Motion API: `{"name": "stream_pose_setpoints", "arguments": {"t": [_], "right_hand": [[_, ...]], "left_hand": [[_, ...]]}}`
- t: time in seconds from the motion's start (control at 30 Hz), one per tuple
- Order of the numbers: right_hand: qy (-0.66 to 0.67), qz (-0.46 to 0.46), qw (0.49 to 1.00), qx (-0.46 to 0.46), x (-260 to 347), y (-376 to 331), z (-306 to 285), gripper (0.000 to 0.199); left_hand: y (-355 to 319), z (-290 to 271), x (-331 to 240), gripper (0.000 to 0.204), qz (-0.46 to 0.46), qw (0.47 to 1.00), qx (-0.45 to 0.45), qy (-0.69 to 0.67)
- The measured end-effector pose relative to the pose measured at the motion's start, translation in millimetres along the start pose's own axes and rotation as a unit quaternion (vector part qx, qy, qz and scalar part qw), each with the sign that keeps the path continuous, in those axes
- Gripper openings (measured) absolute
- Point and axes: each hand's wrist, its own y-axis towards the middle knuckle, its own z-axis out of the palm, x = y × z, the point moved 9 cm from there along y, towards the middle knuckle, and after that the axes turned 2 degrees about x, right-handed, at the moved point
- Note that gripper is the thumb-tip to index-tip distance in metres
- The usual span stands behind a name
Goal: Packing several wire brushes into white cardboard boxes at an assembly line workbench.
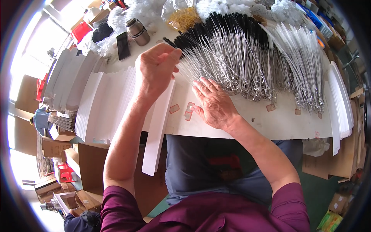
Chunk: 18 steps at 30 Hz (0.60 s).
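Note:
My left hand (157, 69) is raised at the left end of a big fanned pile of wire brushes (235, 54), its fingers closed in a pinch. A black bristled tip (168, 41) shows just beyond its knuckles; whether the fingers grip that brush is hidden. Palm down on the white tabletop, my right hand (216, 103) lies with fingers stretched, their tips at the lower ends of a few thin wires. The pile's black bristles point away from me and its looped wire ends toward me. A long white folded card strip (156, 135) lies below my left wrist, overhanging the table edge.
More brushes with pale bristles (299, 65) lie to the right. Stacked white card strips (104, 102) fill the left side, others (340, 104) the right edge. A phone (123, 45), a steel flask (138, 32) and a bag of yellow ties (181, 17) stand farther back. Cardboard boxes (91, 164) sit below left.

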Motion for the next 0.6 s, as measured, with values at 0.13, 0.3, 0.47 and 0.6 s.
{"name": "stream_pose_setpoints", "arguments": {"t": [0.13, 0.3, 0.47, 0.6], "right_hand": [[-0.044, 0.003, 0.998, 0.041, 0.1, 10.0, 13.9, 0.059], [-0.054, 0.016, 0.998, 0.035, -8.0, 6.4, 23.9, 0.057], [-0.039, 0.021, 0.999, 0.020, -7.4, 8.4, 20.1, 0.056], [-0.005, 0.037, 0.999, 0.017, -11.5, 10.5, 15.6, 0.057]], "left_hand": [[-4.6, -40.5, -10.4, 0.019, 0.042, 0.994, -0.066, -0.081], [-17.0, -76.1, -42.1, 0.018, 0.101, 0.977, -0.134, -0.131], [-38.8, -102.1, -80.6, 0.019, 0.163, 0.963, -0.190, -0.100], [-41.3, -114.2, -91.4, 0.026, 0.176, 0.960, -0.195, -0.096]]}}
